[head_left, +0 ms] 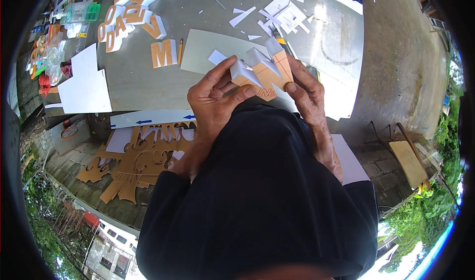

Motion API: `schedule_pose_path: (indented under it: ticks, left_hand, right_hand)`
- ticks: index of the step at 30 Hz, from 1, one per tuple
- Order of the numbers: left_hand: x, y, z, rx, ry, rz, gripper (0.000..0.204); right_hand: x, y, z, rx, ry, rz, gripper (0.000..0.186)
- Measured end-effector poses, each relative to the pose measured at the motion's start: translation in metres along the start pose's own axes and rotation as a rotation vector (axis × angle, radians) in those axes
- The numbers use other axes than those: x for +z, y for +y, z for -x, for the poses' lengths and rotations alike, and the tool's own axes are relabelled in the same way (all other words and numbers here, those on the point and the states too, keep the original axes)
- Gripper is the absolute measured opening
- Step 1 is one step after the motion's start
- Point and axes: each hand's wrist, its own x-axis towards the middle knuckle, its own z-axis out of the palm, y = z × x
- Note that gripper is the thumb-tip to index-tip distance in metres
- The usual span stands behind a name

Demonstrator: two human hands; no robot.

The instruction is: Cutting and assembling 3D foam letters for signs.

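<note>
Far left: clear plastic bags and a green tray (85, 11) lie along the worktop (148, 82) edge.
White board: a flat white sheet (85, 84) lies at the worktop's left edge, beside the bags.
Finished letters: a heap of brown-and-white block letters (126, 13) sits at the upper left; a single letter M (164, 53) lies apart from them, with a pencil (180, 50) just beside it.
Below the worktop: a brown cut-out sheet (138, 163) with ornamental holes lies lower down, near a white strip with blue arrows (153, 117).
Left hand (213, 99): fingers curled and closed on the left end of the foam letter (260, 72), thumb pressed on its brown face.
Foam letter: held up between both hands above the grey card (208, 50), white walls uppermost, brown face with red lines turned to the person.
Right hand (307, 94): fingers wrapped round the letter's right end, thumb on its front.
Upper right: white offcuts (284, 13) lie scattered on the worktop.
</note>
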Motion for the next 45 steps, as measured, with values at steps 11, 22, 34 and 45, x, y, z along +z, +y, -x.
schedule_pose_path:
  ticks: [11,22,34,45]
  left_hand:
    - [0.002,-0.002,-0.001,0.016,0.001,0.0,0.063]
    - [0.004,-0.004,-0.004,0.128,0.059,-0.087,0.068]
    - [0.001,-0.004,-0.004,0.059,0.08,-0.036,0.058]
    - [-0.019,-0.023,-0.025,-0.373,0.14,0.114,0.045]
  right_hand:
    - [0.003,0.015,0.008,0.023,0.051,-0.075,0.052]
    - [0.005,0.033,0.011,0.141,0.113,-0.426,0.056]
    - [0.012,0.031,0.009,0.142,0.112,-0.41,0.052]
    - [0.015,0.025,-0.01,0.263,0.062,-0.283,0.058]
